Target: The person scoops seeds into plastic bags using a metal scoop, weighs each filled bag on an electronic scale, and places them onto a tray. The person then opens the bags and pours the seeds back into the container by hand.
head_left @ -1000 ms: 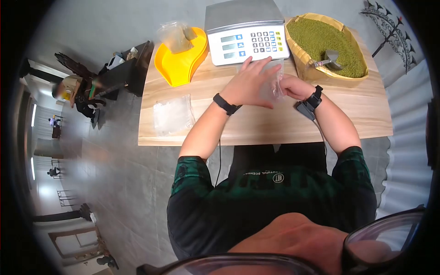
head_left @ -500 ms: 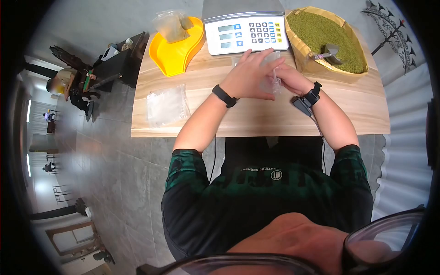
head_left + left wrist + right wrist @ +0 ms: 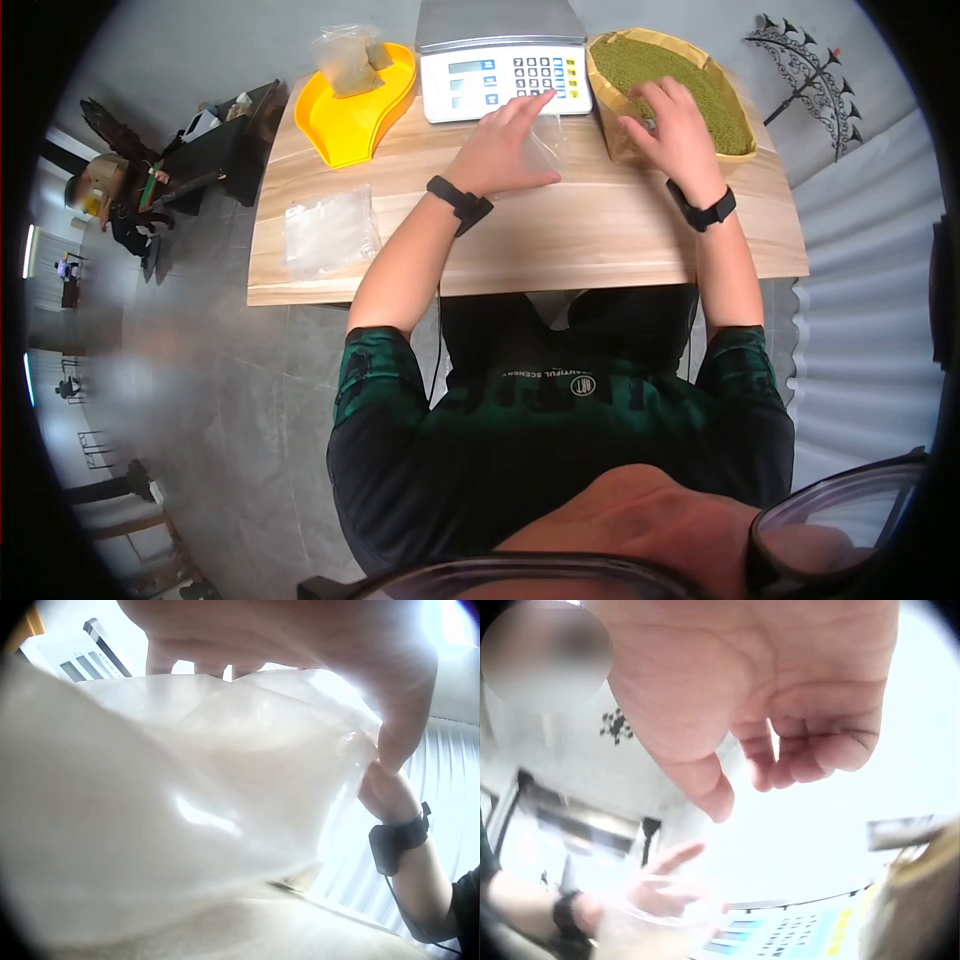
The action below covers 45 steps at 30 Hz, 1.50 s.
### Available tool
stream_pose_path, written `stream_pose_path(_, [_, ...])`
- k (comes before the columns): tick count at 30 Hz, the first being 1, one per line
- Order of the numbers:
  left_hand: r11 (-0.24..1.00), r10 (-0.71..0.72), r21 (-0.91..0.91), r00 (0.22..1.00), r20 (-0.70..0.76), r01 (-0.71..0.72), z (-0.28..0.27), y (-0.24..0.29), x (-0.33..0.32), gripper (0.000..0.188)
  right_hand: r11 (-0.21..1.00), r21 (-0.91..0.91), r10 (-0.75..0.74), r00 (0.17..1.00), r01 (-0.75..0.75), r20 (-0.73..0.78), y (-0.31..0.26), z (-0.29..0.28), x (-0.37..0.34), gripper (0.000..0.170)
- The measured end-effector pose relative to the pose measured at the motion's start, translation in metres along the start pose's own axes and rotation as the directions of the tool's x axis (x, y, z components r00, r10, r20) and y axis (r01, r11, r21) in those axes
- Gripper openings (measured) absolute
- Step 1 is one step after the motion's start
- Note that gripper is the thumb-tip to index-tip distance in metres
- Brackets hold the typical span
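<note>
The left hand (image 3: 500,152) has its thumb and fingers spread wide, and a clear plastic bag (image 3: 545,145) hangs between them at the near edge of the scale (image 3: 505,105). The left wrist view shows the bag puffed out below that palm. The right hand (image 3: 685,135) is over the near side of the paper sack (image 3: 609,122) full of green grains (image 3: 645,62); its fingers bend loosely, thumb apart, and the right wrist view shows nothing held in them.

The thin bag looks like the weak point: it seems kept wide only by the spread of the left fingers, so if they relax, its mouth could fold shut and grains poured there would scatter over the table (image 3: 580,240). The left fingertips also lie very near the scale's keypad (image 3: 540,72), where a small stretch forward might press a key by accident. If the right wrist knocks the sack's soft rim, grains could spill over the side. The flat spare bags (image 3: 328,232) and yellow tray (image 3: 345,135) sit well apart from both hands, so they seem at little risk
</note>
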State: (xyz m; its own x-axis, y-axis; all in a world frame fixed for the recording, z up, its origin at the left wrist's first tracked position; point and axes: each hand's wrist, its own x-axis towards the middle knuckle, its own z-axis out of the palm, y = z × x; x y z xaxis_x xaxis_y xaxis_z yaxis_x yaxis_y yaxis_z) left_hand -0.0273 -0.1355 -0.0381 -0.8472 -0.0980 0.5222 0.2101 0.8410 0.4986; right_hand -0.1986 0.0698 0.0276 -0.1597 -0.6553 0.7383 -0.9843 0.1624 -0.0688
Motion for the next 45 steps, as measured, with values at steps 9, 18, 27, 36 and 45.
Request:
stream_pose_path(9, [0.999,0.045,0.029,0.999,-0.018,-0.044,-0.001,-0.002,-0.002,0.097,0.971,-0.191,0.208,0.909,-0.146,0.361,0.067,-0.048,-0.034,0.015])
stream_pose_path(18, [0.999,0.035,0.000,0.999,0.032,-0.035,-0.002,-0.001,-0.004,0.095,0.839,-0.222,0.543,0.738,-0.496,0.401,0.159,-0.082,-0.041,0.026])
stream_pose_path(27, [0.999,0.044,0.012,0.999,0.010,-0.044,0.000,-0.005,-0.005,0.094,0.536,-0.705,0.835,0.164,-0.465,0.526,0.174,-0.080,0.005,0.027])
stream_pose_path(36, [0.997,0.070,0.044,0.997,-0.011,-0.070,0.000,-0.007,-0.006,0.095,0.829,-0.518,0.545,0.512,-0.211,0.664,0.190,-0.111,-0.019,0.034])
stream_pose_path(45, [0.998,0.036,0.057,0.998,0.049,-0.039,-0.002,-0.003,-0.007,0.098,0.814,-0.474,0.575,0.587,-0.336,0.570,0.183,-0.044,-0.026,0.034])
